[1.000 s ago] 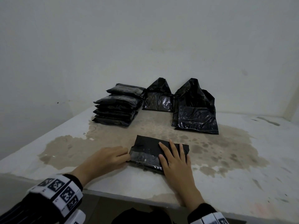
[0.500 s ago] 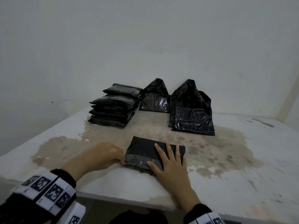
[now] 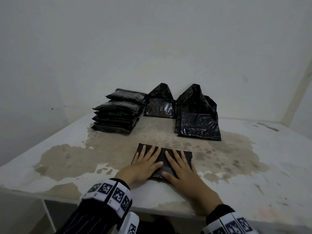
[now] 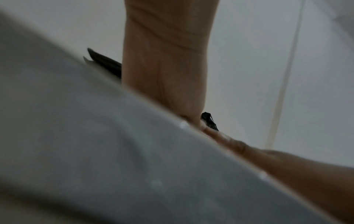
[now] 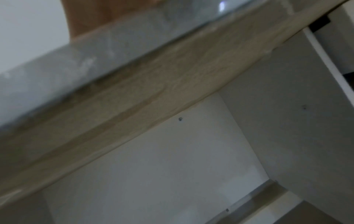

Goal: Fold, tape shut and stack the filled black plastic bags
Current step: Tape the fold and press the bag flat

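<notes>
Black plastic everywhere: stack of taped bags (image 3: 118, 114) far left, two open bags (image 3: 160, 105) behind. Near the table (image 3: 253, 166) edge, folded bag (image 3: 163, 157) pressed flat under left hand (image 3: 143, 164) and right hand (image 3: 184, 173), fingers straight and spread.

Ahead of both hands the stained tabletop (image 3: 118, 149) lies bare up to three obstacles near the wall (image 3: 152, 39) — a stack of folded black bags (image 3: 118, 115) ahead-left, an upright open bag (image 3: 160, 105) straight ahead, a larger open bag (image 3: 199, 119) ahead-right. A narrow lane runs between stack and larger bag. Left and right of the hands — bare tabletop out to the table's edges.
</notes>
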